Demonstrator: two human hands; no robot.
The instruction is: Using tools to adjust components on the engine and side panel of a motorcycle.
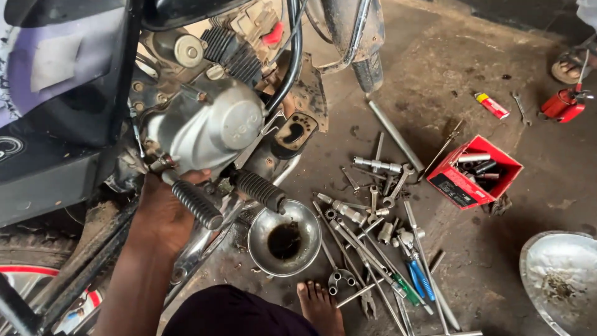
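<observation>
My left hand (163, 211) reaches up under the silver engine cover (211, 127) of a motorcycle. Its fingers are hidden behind a black ribbed footpeg (196, 204), so what they grip cannot be seen. A second footpeg (261, 191) sticks out just to the right. Below the engine, a dented metal bowl (308, 219) stands on the floor with a pool of dark oil in it. My right hand is out of view. My bare foot (320, 305) rests beside the bowl.
Several spanners, sockets, pliers and screwdrivers (373, 236) lie scattered on the dirty floor. A red box (460, 186) of sockets, a red and yellow tube (492, 106), a red oil can (563, 104) and a metal dish (559, 280) lie to the right. Another person's sandalled foot (569, 67) shows at top right.
</observation>
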